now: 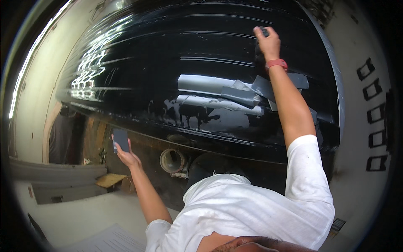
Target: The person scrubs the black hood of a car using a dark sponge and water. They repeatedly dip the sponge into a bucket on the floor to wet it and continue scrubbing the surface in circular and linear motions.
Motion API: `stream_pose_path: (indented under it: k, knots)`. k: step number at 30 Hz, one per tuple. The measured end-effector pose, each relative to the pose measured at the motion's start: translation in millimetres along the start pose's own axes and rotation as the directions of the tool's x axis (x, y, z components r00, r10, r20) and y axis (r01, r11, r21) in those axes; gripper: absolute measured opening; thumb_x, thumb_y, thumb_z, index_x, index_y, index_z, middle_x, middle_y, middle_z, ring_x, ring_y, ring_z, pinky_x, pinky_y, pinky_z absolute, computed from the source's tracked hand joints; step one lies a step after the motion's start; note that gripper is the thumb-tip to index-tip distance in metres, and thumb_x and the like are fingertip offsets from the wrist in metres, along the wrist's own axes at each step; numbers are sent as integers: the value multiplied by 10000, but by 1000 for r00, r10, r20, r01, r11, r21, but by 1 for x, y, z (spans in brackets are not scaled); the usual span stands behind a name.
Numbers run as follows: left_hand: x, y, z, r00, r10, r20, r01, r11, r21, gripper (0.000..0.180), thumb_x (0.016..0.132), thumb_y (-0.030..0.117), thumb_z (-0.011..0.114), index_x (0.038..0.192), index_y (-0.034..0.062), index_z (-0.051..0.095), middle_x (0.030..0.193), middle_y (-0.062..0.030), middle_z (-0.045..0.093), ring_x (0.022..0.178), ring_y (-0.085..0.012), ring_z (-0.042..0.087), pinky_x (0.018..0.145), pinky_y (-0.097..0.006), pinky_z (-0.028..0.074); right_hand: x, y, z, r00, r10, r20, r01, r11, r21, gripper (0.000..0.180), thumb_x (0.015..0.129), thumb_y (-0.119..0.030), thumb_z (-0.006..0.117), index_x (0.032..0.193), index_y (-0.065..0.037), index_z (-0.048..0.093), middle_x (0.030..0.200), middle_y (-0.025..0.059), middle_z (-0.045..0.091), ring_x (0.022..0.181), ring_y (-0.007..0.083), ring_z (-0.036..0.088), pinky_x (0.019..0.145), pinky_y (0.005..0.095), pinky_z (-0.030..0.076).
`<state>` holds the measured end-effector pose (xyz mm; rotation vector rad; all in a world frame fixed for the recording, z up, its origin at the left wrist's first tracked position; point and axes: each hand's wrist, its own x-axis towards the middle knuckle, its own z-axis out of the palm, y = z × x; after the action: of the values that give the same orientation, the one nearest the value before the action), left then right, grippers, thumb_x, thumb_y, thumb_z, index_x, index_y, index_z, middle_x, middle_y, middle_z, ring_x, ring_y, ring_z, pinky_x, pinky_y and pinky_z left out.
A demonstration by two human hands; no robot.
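Observation:
A large glossy black ribbed panel, like a vehicle roof, stretches in front of me. My right hand, with a red wristband, reaches across its far right part. Those fingers are closed around a small dark block whose kind I cannot make out. Off the panel's near left edge, my left hand holds up a flat dark grey sandpaper sheet. Several similar grey sandpaper sheets lie overlapping on the panel under my right forearm. Wet patches mark the surface near them.
Below the panel's near edge stands a pale round bucket on the dark floor. A yellowish board lies at the lower left. White walls rise on both sides, with black rectangular frames along the right. Pale sheeting borders the panel's right edge.

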<state>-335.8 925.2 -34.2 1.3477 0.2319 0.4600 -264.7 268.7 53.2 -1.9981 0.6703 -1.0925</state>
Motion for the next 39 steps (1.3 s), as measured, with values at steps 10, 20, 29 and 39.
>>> stream_pose_path:
  k: [10,20,29,39]
  knots:
    - [-153,-145,-347,345,-655,-672,510,732,-451,474,1052,384,532,1352,28,619,1288,-150,628,1170,-305,625,983,-414,614,-4,-20,23,898,-199,393,285,942,-175,900,795,-832,735,1349,-123,743,1262,212,761,1258,415,686,1076,457,521]
    - [-131,-199,-359,563,-731,-386,472,667,-576,421,1063,246,594,1433,47,564,1386,-124,608,1304,-328,584,1116,-501,563,-76,-71,92,644,-280,712,524,839,-144,647,843,-467,854,1313,-38,740,1197,226,779,1124,338,753,987,429,567]
    - [-75,-241,-321,429,-813,-393,575,581,-575,335,1032,129,650,1348,34,599,1303,-165,641,1120,-373,679,903,-453,663,-230,-177,-14,948,-31,318,-169,797,580,360,1025,-191,687,1303,37,689,1395,187,693,1313,281,664,1056,417,599]
    - [-23,-306,-361,316,-889,-332,676,457,-578,404,1040,182,605,1420,53,562,1400,-185,562,1260,-393,593,965,-499,628,-269,-116,-164,972,220,78,-222,774,593,379,1018,-171,684,1326,48,695,1385,165,699,1289,287,667,1150,407,530]
